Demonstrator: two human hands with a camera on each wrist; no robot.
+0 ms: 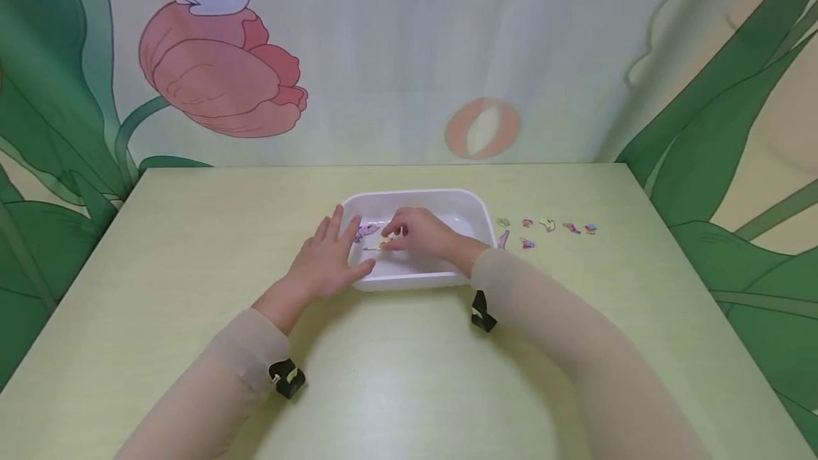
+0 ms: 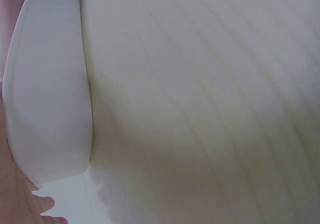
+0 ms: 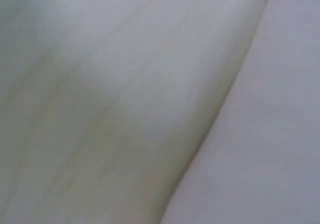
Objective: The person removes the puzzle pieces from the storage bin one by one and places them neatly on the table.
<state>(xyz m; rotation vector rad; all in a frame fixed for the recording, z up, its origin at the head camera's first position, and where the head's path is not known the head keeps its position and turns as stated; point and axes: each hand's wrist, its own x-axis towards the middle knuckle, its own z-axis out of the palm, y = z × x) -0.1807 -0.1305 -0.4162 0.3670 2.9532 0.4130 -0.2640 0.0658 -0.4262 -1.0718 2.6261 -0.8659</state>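
A white rectangular tray (image 1: 422,281) stands on the table with several small colourful cut-out pieces, which look like stickers, at its left end; a purple one (image 1: 367,230) shows. My left hand (image 1: 319,261) rests on the tray's left rim, fingers spread and straight; the left wrist view shows part of that hand (image 2: 17,194) against the tray's outer wall. Inside the tray, my right hand (image 1: 422,233) pinches a small yellowish sticker (image 1: 386,239) between thumb and fingers, partly hidden by the fingertips. The right wrist view shows only tray wall and table.
To the right of the tray lie several small sticker pieces on the table, among them a purple one (image 1: 503,239) close to the rim and a yellowish one (image 1: 547,224). A printed curtain (image 1: 383,55) hangs behind the table's far edge.
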